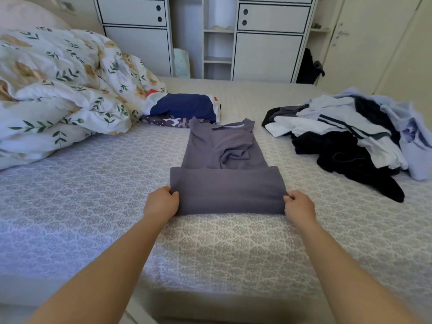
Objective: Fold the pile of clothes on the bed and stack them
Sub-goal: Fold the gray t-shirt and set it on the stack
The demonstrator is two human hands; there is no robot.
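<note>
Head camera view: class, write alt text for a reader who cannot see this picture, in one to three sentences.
A person's left hand and right hand each pinch a side of a grey-purple shirt lying on a patterned bed, its near end folded over. Folded clothes sit beyond it beside a floral duvet; an unfolded pile lies to the right.

both arms reach forward, left hand (pixel 161 203) and right hand (pixel 300 205) pinching with curled fingers.

Two hands were counted, left hand (pixel 161 202) and right hand (pixel 300 205), at one grey shirt (pixel 224 164) mid-frame. One folded stack (pixel 184 111) lay upper centre, one unfolded pile (pixel 350 134) at right, one duvet (pixel 63 83) upper left.
</note>
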